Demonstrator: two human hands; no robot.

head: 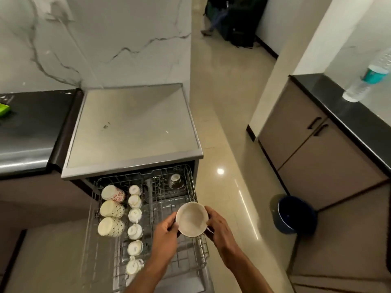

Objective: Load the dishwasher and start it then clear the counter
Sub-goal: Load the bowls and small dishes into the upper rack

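- Left hand (167, 232): lower centre of the frame; fingers and thumb curled against the left side of a white bowl (192, 219); forearm runs down to the bottom edge
- Right hand (220, 226): just right of the bowl; fingers curled round its right rim, gripping it; forearm leaves the frame at the lower right
- White bowl: held between both hands, open side tilted toward the camera; inside pale and plain; it hangs over the right half of the dishwasher rack (190, 187)
- Dishwasher rack: wire, pulled out from under the grey dishwasher top (131, 127); centre to bottom of the frame
- Three mugs (112, 209): left column of the rack, lying bottoms toward the camera; the far one has red print, the nearer two dark dots
- Small white cups (135, 225): a single row just right of the mugs, running from the rack's far end to the bottom of the frame; upturned
- Patterned cup (176, 181): far right corner of the rack, on its side; well apart from the others
- Black counter (31, 127): left of the frame, beside the dishwasher; a green object (4, 108) at its far left edge, cut off
- Second black counter (338, 106): right of the frame, over brown cabinet doors (313, 151); a plastic water bottle (368, 79) with a teal label stands on it
- Dark blue bin (296, 214): on the cream tiled floor (222, 106), at the foot of the cabinet
- Dark bags (234, 20): top centre, on the floor, blurred
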